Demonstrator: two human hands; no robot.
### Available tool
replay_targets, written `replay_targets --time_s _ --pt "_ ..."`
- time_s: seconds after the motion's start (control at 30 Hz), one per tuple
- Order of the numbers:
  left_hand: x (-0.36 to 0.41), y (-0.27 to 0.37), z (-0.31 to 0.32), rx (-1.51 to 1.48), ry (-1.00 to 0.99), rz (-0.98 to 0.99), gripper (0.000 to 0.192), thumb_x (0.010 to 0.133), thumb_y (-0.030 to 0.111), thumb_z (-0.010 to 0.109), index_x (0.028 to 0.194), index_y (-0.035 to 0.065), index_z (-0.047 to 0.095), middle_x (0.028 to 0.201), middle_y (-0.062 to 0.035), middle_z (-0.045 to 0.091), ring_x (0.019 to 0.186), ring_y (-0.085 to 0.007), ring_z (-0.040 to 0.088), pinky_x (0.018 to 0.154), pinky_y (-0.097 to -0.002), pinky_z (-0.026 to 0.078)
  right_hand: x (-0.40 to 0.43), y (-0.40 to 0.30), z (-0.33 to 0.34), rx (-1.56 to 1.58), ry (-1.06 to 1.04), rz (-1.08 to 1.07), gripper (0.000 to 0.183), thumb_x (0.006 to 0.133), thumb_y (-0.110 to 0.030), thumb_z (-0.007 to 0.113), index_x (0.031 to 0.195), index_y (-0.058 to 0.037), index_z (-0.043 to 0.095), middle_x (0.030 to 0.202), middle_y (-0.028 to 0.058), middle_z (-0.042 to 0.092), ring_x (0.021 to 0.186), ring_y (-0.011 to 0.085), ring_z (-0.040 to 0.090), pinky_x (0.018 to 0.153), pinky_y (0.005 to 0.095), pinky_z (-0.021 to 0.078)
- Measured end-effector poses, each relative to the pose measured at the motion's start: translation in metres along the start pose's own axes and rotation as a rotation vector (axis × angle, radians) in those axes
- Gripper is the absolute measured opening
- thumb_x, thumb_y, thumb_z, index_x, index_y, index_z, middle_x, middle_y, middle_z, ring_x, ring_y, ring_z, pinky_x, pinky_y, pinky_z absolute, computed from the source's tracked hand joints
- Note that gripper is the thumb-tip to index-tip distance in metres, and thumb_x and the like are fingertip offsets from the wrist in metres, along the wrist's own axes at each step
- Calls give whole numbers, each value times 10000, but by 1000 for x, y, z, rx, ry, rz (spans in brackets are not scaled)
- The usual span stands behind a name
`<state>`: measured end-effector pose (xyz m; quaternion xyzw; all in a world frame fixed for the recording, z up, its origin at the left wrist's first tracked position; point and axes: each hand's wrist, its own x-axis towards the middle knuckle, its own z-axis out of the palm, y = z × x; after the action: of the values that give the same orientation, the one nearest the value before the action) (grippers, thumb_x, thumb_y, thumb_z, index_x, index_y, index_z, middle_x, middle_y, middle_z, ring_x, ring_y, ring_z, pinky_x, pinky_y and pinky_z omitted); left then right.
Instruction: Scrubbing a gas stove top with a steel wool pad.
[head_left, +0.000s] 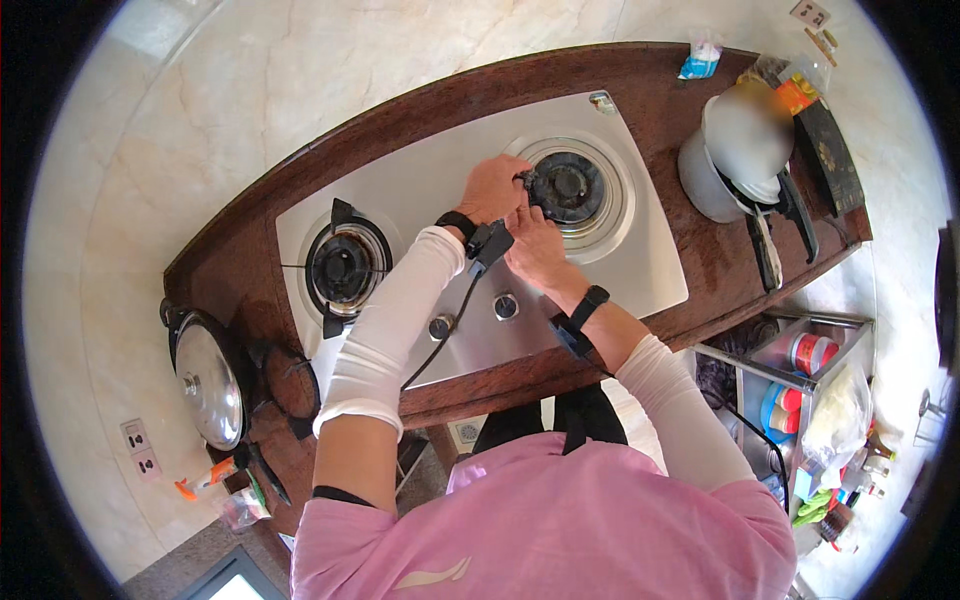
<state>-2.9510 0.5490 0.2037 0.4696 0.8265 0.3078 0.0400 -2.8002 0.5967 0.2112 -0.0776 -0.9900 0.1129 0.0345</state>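
My left hand (491, 187) is bent at the left edge of the right gas burner (568, 187), with a small dark thing, maybe a scouring pad, partly showing at its fingers. Just below it, my right hand (534, 244) has its fingertips at the burner's metal ring, close to the left fingers; whether it grips anything is hidden. The right burner bears no pan support. A black pan support (341, 214) stands around the left burner (341, 268). Two control knobs (505, 306) sit at the front of the stainless steel hob (420, 187).
A lidded pan (214, 382) and a round black pan support (289, 382) lie on the left of the brown counter (255, 247). Pots with black handles (705, 180) stand on the right. A rack (787, 322) with jars is below right. Cables hang from both wrists.
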Motion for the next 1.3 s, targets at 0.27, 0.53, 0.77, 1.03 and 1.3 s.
replay_targets --time_s 0.27,0.53,0.77,1.03,1.3 --pt "26 9 -9 120 -113 -55 226 795 214 660 1000 129 702 881 -112 695 834 -317 664 739 -434 523 8 4 16 100 144 41 843 699 -218 719 1395 63 337 1454 289 335 1043 325 551 757 403 551" --pt "68 8 1 78 -146 -52 136 740 150 662 862 95 685 830 -126 686 790 -353 653 697 -478 510 13 4 17 50 138 -19 600 745 -240 700 1243 56 544 1429 331 359 1051 351 545 768 400 546" --pt "80 -6 -7 187 -400 128 197 716 95 642 901 53 694 844 -165 696 751 -382 653 681 -475 520 26 2 10 99 -6 67 454 754 -241 727 1040 95 618 1343 313 460 1002 338 567 737 379 561" --pt "52 -10 -18 -148 -305 104 221 741 115 726 940 74 638 825 -83 663 790 -289 674 690 -383 529 21 2 2 99 132 38 847 728 -263 756 1356 137 352 1388 358 382 973 319 572 757 356 558" --pt "74 -14 -4 -22 -287 400 154 806 87 649 952 90 699 870 -82 637 818 -287 645 690 -397 516 37 0 7 156 73 114 886 726 -259 751 1386 137 310 1416 369 328 1019 331 556 803 358 550"
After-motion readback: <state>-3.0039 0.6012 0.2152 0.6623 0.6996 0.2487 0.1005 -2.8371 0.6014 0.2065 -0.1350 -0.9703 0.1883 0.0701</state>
